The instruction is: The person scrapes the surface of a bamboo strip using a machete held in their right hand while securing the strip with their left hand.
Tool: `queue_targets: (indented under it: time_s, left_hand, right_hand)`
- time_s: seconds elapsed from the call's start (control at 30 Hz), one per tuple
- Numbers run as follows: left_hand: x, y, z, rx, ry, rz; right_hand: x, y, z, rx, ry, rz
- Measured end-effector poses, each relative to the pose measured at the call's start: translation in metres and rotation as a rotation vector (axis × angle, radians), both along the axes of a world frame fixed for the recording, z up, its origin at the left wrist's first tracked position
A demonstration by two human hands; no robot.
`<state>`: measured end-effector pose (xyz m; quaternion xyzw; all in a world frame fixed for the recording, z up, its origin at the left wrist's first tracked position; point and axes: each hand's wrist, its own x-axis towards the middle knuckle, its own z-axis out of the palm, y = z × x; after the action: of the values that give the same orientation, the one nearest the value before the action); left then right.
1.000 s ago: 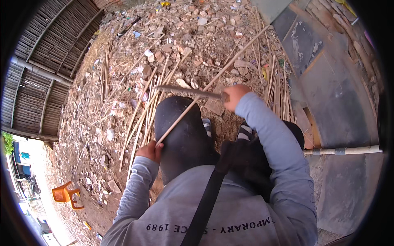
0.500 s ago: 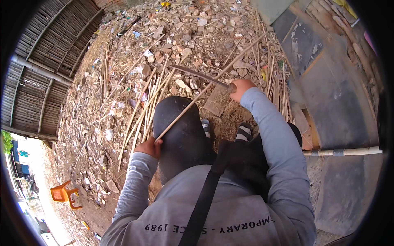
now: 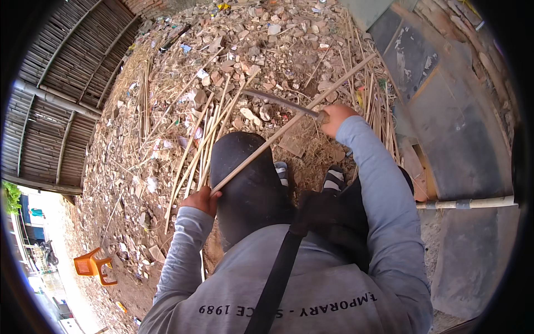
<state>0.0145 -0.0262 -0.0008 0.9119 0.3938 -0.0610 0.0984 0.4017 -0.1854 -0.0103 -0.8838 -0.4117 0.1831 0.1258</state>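
Note:
My left hand (image 3: 201, 200) grips the near end of a long pale bamboo stick (image 3: 289, 125) that runs up and to the right across my dark-trousered knee (image 3: 245, 178). My right hand (image 3: 335, 118) is closed on the handle of a long metal blade (image 3: 278, 102), whose edge lies across the stick, pointing left. Both arms wear grey sleeves. A black strap (image 3: 278, 278) crosses my chest.
Several split bamboo strips (image 3: 203, 136) lie on rubble and dry debris ahead. More sticks (image 3: 378, 111) pile up at the right beside grey panels (image 3: 445, 122). A white pipe (image 3: 473, 203) lies right. An orange plastic chair (image 3: 92, 266) stands lower left near a bamboo wall (image 3: 61, 72).
My right hand with the blade has moved up and away along the stick. The left hand keeps its hold on the stick's near end.

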Motion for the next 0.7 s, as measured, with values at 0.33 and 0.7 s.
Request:
queue_targets:
  time_s: [0.33, 0.7]
  left_hand:
    - [0.004, 0.0, -0.005, -0.038, -0.042, -0.012]
    - [0.006, 0.002, -0.01, -0.049, 0.047, 0.039]
  right_hand:
    - [0.009, 0.0, -0.029, 0.177, -0.017, -0.093]
    - [-0.017, 0.009, -0.006, -0.04, 0.071, 0.048]
